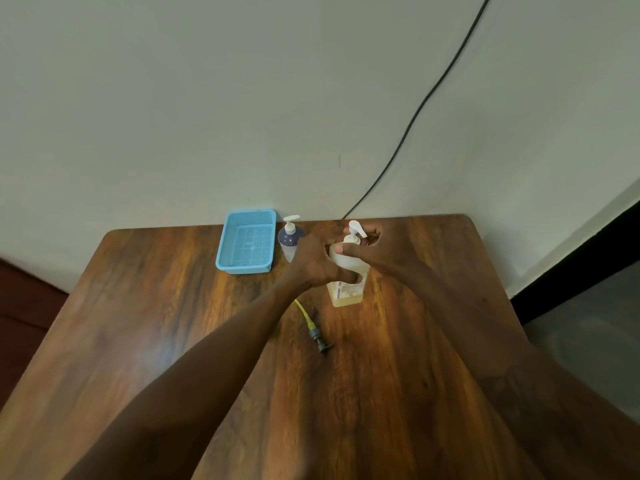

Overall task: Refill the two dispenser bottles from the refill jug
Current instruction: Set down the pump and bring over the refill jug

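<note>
A tall translucent dispenser bottle (347,289) with a white pump and a little yellowish liquid at its bottom stands upright near the far middle of the wooden table (173,323). My left hand (317,263) wraps around the bottle's body. My right hand (367,249) grips the neck just under the white pump head (356,229). A smaller dispenser bottle (290,237) with a dark blue top and white pump stands just behind my left hand. No refill jug shows in the view.
A light blue perforated plastic basket (246,242) sits at the table's far edge, left of the small bottle. A yellow cable with a dark plug (317,332) lies on the table in front of the bottles. A black cord (415,116) hangs down the wall behind.
</note>
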### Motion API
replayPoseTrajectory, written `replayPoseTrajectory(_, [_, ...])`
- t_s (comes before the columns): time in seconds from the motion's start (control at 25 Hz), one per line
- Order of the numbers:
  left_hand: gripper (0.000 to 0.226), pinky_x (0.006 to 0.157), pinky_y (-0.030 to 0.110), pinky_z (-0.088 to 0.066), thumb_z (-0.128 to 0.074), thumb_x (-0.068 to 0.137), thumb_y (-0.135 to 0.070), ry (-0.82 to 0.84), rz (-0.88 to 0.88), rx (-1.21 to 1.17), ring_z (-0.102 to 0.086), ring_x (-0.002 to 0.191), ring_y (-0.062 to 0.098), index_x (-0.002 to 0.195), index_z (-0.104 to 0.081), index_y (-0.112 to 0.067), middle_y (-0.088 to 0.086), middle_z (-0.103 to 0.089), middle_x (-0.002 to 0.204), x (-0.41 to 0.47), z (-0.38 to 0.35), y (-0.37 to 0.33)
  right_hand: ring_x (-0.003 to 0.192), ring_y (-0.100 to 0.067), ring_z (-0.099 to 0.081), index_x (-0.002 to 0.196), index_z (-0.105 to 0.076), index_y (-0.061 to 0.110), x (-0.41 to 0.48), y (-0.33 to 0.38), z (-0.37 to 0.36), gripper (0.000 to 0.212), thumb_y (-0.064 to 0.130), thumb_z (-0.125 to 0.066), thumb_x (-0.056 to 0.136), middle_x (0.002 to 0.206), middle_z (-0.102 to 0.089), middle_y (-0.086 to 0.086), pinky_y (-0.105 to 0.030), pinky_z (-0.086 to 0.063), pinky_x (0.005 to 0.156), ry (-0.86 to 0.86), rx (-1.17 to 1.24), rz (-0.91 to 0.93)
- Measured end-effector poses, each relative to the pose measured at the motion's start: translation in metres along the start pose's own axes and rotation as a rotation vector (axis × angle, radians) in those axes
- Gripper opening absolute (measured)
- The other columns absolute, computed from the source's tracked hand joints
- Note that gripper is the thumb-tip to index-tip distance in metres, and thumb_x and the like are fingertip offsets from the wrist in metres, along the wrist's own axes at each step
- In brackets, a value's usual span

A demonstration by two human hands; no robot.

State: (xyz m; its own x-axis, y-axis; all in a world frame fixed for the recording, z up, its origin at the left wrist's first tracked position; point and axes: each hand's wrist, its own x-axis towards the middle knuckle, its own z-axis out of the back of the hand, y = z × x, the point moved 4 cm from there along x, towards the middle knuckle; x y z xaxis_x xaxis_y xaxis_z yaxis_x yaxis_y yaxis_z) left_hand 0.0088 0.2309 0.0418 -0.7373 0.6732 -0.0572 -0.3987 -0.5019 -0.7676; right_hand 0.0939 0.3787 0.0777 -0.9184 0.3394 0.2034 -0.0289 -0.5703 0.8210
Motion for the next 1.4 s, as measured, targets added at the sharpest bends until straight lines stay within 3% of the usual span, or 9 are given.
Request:
replayPoseTrajectory(0.16, [0.048, 0.062, 0.026, -0.061, -0.097, 0.052, -0.038, 0.05, 0.026, 0.022, -0.074, 0.074, 0.006, 0.089, -0.074, -0.018, -0.008, -0.078, 0.089, -0.03, 0.02, 0.001, 0.06, -0.004, -0.063, 0.074, -0.072, 0.019, -0.018, 0.034, -0.01, 0.034, 0.048, -0.089, 0.07, 0.064, -0.067, 0.01, -0.018, -0.046, 0.049, 0.02, -0.112, 0.021])
replayPoseTrajectory(0.28, [0.045, 0.061, 0.023, -0.06, -0.098, 0.055, -0.035, 0.041, -0.007, 0.018, -0.074, 0.074, 0.003, 0.09, -0.076, -0.017, -0.009, -0.078, 0.089, -0.048, 0.035, -0.006, 0.057, -0.007, -0.059, 0.079, -0.074, 0.016, -0.023, 0.055, -0.016, 0.03, 0.043, -0.085, 0.076, 0.065, -0.067, 0.008, -0.019, -0.041, 0.051, 0.062, -0.169, 0.08])
replayPoseTrajectory(0.48, [0.052, 0.067, 0.022, -0.061, -0.099, 0.054, -0.035, 0.063, -0.013, 0.01, -0.074, 0.082, 0.006, 0.096, -0.073, -0.02, -0.009, -0.077, 0.097, -0.064, 0.05, -0.001, 0.084, -0.018, -0.071, 0.107, -0.076, 0.014, -0.025, 0.076, -0.017, 0.03, 0.025, -0.084, 0.08, 0.094, -0.076, 0.0, -0.033, -0.057, 0.072, 0.286, -0.165, 0.163])
replayPoseTrajectory(0.6, [0.05, 0.071, 0.026, -0.062, -0.097, 0.053, -0.04, 0.006, -0.022, -0.022, -0.074, 0.085, 0.007, 0.095, -0.073, -0.027, -0.01, -0.078, 0.097, -0.073, 0.058, 0.001, 0.119, -0.01, -0.062, 0.146, -0.05, 0.025, -0.032, 0.079, -0.022, 0.073, 0.012, -0.082, 0.082, 0.135, -0.061, 0.003, -0.02, -0.054, 0.093, 0.462, 0.1, 0.059])
replayPoseTrajectory(0.72, [0.043, 0.064, 0.026, -0.06, -0.096, 0.056, -0.04, -0.012, -0.026, -0.018, -0.075, 0.077, 0.007, 0.089, -0.076, -0.021, -0.011, -0.078, 0.09, -0.077, 0.061, -0.003, 0.095, -0.006, -0.066, 0.129, -0.062, 0.023, -0.035, 0.088, -0.025, 0.065, 0.045, -0.088, 0.073, 0.114, -0.066, 0.012, -0.007, -0.05, 0.074, 0.233, -0.101, 0.115])
replayPoseTrajectory(0.84, [0.05, 0.065, 0.029, -0.062, -0.093, 0.052, -0.049, -0.005, -0.052, 0.017, -0.075, 0.075, 0.005, 0.09, -0.077, -0.02, -0.011, -0.078, 0.088, -0.076, 0.063, -0.006, 0.072, -0.009, -0.063, 0.098, -0.07, 0.018, -0.037, 0.098, -0.028, 0.049, 0.054, -0.087, 0.069, 0.086, -0.07, 0.009, -0.019, -0.051, 0.063, 0.027, -0.239, 0.148])
replayPoseTrajectory(1.08, [0.062, 0.072, 0.029, -0.063, -0.089, 0.047, -0.06, -0.041, -0.046, 0.054, -0.073, 0.085, 0.01, 0.098, -0.073, -0.027, -0.009, -0.075, 0.097, -0.08, 0.065, 0.0, 0.128, -0.011, -0.055, 0.156, -0.02, 0.035, -0.038, 0.089, -0.034, 0.105, 0.006, -0.084, 0.077, 0.147, -0.053, 0.0, -0.025, -0.049, 0.1, 0.372, 0.179, -0.039])
replayPoseTrajectory(1.24, [0.039, 0.059, 0.016, -0.056, -0.094, 0.059, -0.041, -0.021, -0.046, 0.061, -0.073, 0.076, 0.007, 0.085, -0.068, -0.029, -0.014, -0.073, 0.089, -0.085, 0.065, -0.007, 0.084, -0.002, -0.059, 0.139, -0.048, 0.023, -0.045, 0.101, -0.036, 0.086, 0.051, -0.089, 0.069, 0.112, -0.06, 0.011, -0.008, -0.043, 0.072, 0.049, -0.238, -0.003])
replayPoseTrajectory(1.4, [0.044, 0.068, 0.018, -0.058, -0.095, 0.059, -0.04, -0.02, -0.065, 0.052, -0.073, 0.083, 0.006, 0.094, -0.069, -0.032, -0.013, -0.074, 0.095, -0.093, 0.066, -0.006, 0.097, -0.005, -0.068, 0.149, -0.038, 0.024, -0.045, 0.107, -0.032, 0.085, 0.011, -0.085, 0.079, 0.123, -0.071, 0.0, -0.006, -0.05, 0.077, 0.214, 0.023, -0.002])
